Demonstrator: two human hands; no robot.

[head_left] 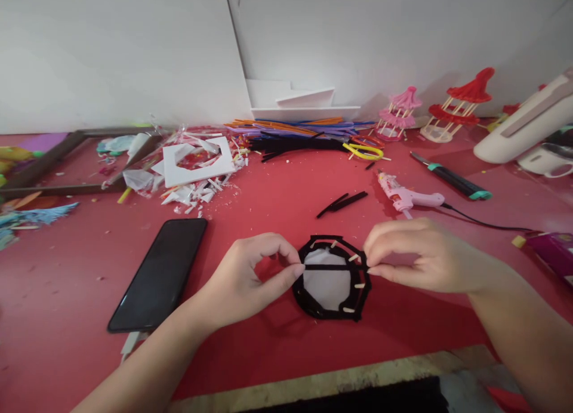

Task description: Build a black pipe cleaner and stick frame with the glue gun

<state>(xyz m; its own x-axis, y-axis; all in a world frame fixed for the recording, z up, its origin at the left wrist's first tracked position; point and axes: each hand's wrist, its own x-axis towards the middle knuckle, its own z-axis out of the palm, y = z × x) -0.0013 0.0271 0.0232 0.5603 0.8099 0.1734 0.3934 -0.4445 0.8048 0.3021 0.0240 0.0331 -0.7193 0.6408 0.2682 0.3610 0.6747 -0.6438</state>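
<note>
A black pipe cleaner point(329, 268) is stretched level between my hands. My left hand point(264, 276) pinches its left end between thumb and fingertips. The right end is pinched by my right hand point(409, 255). Beneath the strip sits a small round frame point(358, 305) wrapped in black, with pale wooden sticks around its side and a white base point(326, 293). Whether the strip touches the frame I cannot tell. Short black pipe cleaner pieces point(342, 204) lie just beyond it.
A phone point(159, 276) lies at left. Behind are foam scraps point(197, 162) and bundled pipe cleaners point(299, 143). To the right are a pink glue gun point(409, 197) with a cord, a cutter point(452, 177), and pink point(398, 114) and red point(461, 105) stick models.
</note>
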